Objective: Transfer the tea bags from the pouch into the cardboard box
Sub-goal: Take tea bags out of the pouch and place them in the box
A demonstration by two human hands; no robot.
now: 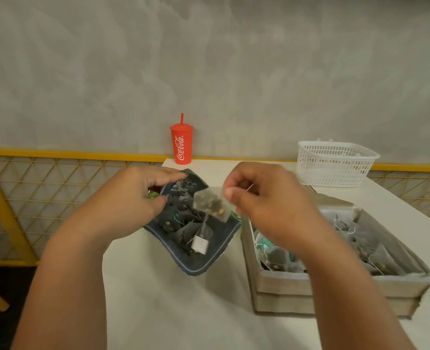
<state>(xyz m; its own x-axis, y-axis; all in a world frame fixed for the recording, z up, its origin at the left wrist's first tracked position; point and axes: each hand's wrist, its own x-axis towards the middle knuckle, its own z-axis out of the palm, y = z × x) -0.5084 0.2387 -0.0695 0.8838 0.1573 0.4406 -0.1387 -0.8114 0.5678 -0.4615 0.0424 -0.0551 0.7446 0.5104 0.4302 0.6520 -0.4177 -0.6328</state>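
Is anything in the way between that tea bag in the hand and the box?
Nothing visible. The right hand pinches the tea bag over the pouch, and the open cardboard box sits right beside it.

Bare tabletop (178, 311) lies open in front of the pouch (196, 266) and cardboard box (335, 284). Only a narrow gap separates those two. Behind, a red cup (181, 147) and white basket (335, 162) stand at the far edge.

White "Coca-Cola" script on the red lidded cup (181, 147) by the wall
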